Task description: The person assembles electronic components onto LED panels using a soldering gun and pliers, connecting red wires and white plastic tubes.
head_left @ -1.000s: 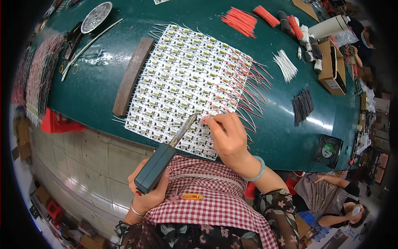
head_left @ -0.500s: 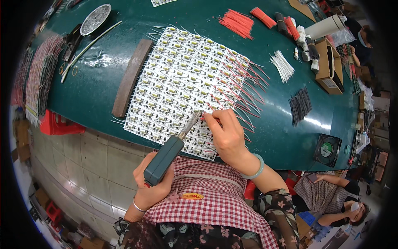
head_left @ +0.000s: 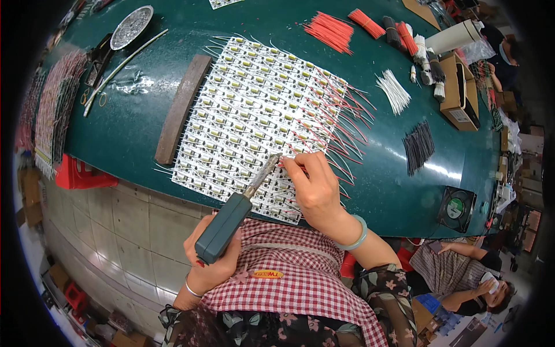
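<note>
A soldering iron [head_left: 224, 228] with a dark green handle and a metal barrel is gripped in my left hand [head_left: 221, 267]. Its tip meets the white sheet of small circuit boards [head_left: 245, 115], close to the fingertips of my right hand [head_left: 319, 194]. Those fingers are pinched on a thin wire, apparently red, at the tip; most of it is hidden by the fingers. Yellow components sit in rows over the sheet. Red and white wires [head_left: 347, 124] stick out along its right side, and pale wires lie across the rest.
A brown bar [head_left: 184, 110] lies along the sheet's left edge. Farther left are a metal dish [head_left: 132, 28] and wired boards [head_left: 60, 110]. To the right lie red wires [head_left: 328, 32], white wires [head_left: 393, 92], black wires [head_left: 418, 147], a cardboard box [head_left: 461, 95] and a fan [head_left: 457, 208].
The soldering iron's handle and my left hand have shifted slightly down and left, with the tip still near the same spot. My right hand has barely moved.
</note>
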Available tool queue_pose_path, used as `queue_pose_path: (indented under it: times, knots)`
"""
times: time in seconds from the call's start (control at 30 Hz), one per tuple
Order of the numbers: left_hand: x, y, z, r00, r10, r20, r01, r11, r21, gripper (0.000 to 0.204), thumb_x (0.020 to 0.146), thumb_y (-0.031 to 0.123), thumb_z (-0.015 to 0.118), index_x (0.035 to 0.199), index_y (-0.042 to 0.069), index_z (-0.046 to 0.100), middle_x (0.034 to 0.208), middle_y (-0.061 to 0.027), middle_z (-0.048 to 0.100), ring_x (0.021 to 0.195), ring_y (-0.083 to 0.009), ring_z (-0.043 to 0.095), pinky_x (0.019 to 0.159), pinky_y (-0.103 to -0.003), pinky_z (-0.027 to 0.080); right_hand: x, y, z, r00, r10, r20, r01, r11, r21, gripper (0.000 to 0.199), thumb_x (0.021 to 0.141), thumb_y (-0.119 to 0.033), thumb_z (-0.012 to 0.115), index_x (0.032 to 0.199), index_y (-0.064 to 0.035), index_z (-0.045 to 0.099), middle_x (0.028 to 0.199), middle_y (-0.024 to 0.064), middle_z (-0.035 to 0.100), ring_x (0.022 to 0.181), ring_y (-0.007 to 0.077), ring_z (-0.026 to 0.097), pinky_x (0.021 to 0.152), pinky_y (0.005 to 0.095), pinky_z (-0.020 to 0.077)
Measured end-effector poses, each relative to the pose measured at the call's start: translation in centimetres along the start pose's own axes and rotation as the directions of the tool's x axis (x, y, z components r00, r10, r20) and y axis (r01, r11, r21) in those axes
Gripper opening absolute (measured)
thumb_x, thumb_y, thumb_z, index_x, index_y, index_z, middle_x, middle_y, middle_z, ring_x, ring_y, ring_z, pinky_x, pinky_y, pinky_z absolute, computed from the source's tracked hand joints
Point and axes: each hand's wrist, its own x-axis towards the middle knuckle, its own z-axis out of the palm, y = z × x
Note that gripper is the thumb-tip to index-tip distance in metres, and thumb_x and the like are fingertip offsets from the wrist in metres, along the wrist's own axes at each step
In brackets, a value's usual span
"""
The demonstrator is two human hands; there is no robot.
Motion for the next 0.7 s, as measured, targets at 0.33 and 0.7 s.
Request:
queue_pose_path:
  times: [0.33,0.7]
  knots:
    - [-1.1,-0.8,-0.4,1.0,-0.015,0.001,0.015,1.0,0.005,0.023,0.073,-0.006,0.073,0.096,-0.008,0.069,0.093,-0.0184,0.069,0.074,-0.0256,0.07,0.067,-0.031,0.055,0.0,-0.1,-0.1,1.0,-0.007,0.0,0.007,1.0,-0.002,0.034,0.069,0.005,0.065,0.103,0.0074,0.064,0.093,0.0133,0.055,0.078,0.0269,0.054,0.065,0.0352,0.0481]
    - [-2.2,-0.7,-1.2,0.996,-0.085,0.028,0.084,0.996,0.011,0.025,0.074,-0.002,0.074,0.098,-0.008,0.069,0.097,-0.0184,0.07,0.075,-0.0231,0.071,0.066,-0.03,0.055,-0.7,-0.9,-0.5,0.999,-0.044,-0.006,0.044,0.996,0.072,0.034,0.07,0.006,0.065,0.104,0.0078,0.064,0.09,0.0131,0.056,0.077,0.0261,0.055,0.062,0.0345,0.0483]
